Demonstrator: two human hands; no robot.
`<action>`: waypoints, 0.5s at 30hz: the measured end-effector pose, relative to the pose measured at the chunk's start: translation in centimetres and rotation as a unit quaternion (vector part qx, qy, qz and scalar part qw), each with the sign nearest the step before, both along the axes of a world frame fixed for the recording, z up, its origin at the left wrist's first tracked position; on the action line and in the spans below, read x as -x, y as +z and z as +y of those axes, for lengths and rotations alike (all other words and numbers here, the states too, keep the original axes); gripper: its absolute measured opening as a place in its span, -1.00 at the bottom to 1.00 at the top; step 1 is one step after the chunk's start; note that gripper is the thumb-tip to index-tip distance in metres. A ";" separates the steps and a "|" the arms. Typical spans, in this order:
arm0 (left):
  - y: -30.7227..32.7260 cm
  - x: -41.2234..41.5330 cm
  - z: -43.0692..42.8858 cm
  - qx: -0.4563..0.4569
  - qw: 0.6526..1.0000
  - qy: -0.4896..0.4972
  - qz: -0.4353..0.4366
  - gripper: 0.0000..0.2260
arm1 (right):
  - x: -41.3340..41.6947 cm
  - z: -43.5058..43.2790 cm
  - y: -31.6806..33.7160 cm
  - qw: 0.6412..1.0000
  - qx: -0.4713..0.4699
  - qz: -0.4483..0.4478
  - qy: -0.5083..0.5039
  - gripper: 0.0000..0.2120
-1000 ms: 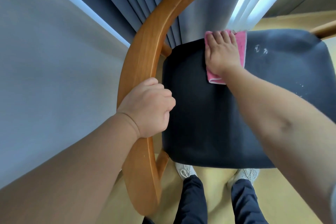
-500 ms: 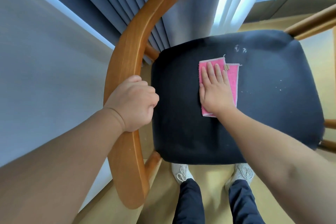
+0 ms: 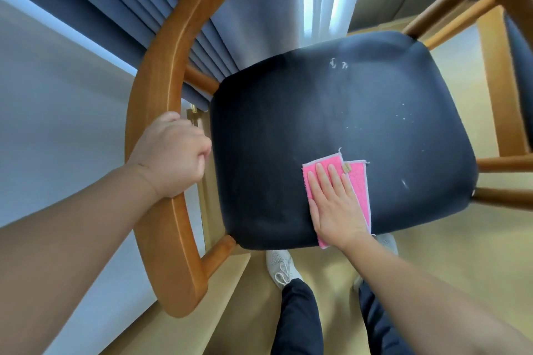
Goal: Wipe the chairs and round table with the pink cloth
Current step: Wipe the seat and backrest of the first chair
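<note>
Standing over a wooden chair (image 3: 500, 101) and looking straight down on its dark seat (image 3: 288, 124). Gripping the curved rail (image 3: 157, 75) on the near left side with the left hand (image 3: 173, 155), wrapping the fingers round the wood just beside the seat's left edge. Pressing the pink cloth (image 3: 359, 184) flat against the seat with the right hand (image 3: 336, 207), laying the fingers straight and close together on top of it. Holding the cloth right of the seat's middle and reaching down to its front edge (folded, showing a pale border and a small tag beside the fingertips). Showing white specks (image 3: 337, 63) on the far and right parts of the seat, well apart from the cloth. Standing in pale laced shoes (image 3: 278, 264) and dark trousers (image 3: 297, 320) on the yellowish floor (image 3: 461, 262), facing a pleated grey-blue curtain (image 3: 115, 0) hanging beyond the chair.
</note>
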State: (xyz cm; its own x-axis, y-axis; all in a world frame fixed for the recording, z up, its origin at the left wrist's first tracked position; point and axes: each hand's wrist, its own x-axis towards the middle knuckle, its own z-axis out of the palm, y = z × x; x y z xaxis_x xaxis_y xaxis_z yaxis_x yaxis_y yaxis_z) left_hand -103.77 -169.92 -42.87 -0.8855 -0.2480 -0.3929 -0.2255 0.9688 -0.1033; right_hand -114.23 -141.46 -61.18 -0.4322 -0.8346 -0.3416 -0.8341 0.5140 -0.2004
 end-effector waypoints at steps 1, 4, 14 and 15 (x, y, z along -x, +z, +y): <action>-0.3 0.6 0.5 0.018 1.000 0.008 -0.024 -0.80 | 0.0 0.0 0.0 1.000 -0.002 0.001 -0.001 -0.46; -2.9 2.7 3.2 0.016 0.997 0.067 -0.035 -0.78 | 0.1 -0.2 0.1 1.000 0.000 -0.005 -0.002 -0.46; -17.4 3.6 9.9 -0.067 0.951 0.289 0.090 -0.48 | 1.4 0.4 -1.1 0.997 0.070 0.005 0.013 -0.48; -17.9 3.4 9.9 -0.061 0.950 0.286 0.108 -0.49 | 1.7 0.2 -1.0 0.998 0.069 0.008 0.012 -0.48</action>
